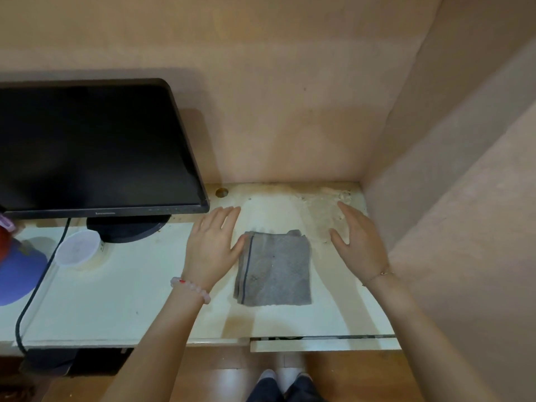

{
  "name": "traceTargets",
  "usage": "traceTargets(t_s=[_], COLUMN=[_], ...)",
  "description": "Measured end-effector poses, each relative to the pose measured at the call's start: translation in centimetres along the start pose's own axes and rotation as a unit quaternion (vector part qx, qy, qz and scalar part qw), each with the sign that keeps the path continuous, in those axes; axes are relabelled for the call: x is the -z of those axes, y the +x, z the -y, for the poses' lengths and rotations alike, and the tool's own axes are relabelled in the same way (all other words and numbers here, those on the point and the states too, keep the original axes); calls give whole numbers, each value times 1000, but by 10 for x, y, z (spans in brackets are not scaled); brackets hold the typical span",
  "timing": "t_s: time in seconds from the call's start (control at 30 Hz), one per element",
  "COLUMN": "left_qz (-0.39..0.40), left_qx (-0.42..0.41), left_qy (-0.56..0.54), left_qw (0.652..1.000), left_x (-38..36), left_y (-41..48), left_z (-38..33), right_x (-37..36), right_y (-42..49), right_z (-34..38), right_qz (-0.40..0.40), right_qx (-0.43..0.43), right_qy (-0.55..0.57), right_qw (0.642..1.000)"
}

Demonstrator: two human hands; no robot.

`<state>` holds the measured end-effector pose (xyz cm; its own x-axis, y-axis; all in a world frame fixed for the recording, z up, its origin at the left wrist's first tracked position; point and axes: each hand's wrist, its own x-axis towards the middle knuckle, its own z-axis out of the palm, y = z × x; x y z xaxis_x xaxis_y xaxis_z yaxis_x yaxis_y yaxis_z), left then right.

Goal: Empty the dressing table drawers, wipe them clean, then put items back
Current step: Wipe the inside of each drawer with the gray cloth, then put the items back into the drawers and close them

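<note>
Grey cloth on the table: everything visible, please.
The grey cloth is folded roughly square, towel-like, with a dark stripe near its left edge. It lies flat on the stained pale table top. The left hand appears to touch its upper left corner with the thumb; the right hand is clear of it.

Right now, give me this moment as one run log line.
grey cloth: folded on tabletop | left hand: open, at cloth's left edge | right hand: open, apart from cloth | drawer: narrow gap showing
</note>
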<state>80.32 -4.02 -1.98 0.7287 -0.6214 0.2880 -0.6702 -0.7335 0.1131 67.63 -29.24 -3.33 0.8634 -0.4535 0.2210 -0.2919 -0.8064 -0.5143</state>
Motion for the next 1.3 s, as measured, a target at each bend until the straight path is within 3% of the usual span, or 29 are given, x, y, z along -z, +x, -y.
traceTargets(t_s=[0.23,0.43,0.63,0.87,1.3], left_qz=[-18,-26,-9,-7,28], left_qx=[-15,-47,-132,-269,-513], left_qy=[28,1,-27,-84,-169], left_qw=[999,999,991,960,841], left_x=[19,20,17,20,43], left_y=[11,22,43,63,-11], left_z=[-5,-28,-46,-47,-126], right_x=[45,66,88,89,78], right_y=[-13,-38,-75,-151,-339], right_z=[-12,-22,-19,29,138], right_qz=[-85,-75,-123,-215,-337], right_qx=[-2,-38,-140,-275,-480], right_qy=[-54,-60,-93,-132,-183], right_qw=[995,995,978,928,789])
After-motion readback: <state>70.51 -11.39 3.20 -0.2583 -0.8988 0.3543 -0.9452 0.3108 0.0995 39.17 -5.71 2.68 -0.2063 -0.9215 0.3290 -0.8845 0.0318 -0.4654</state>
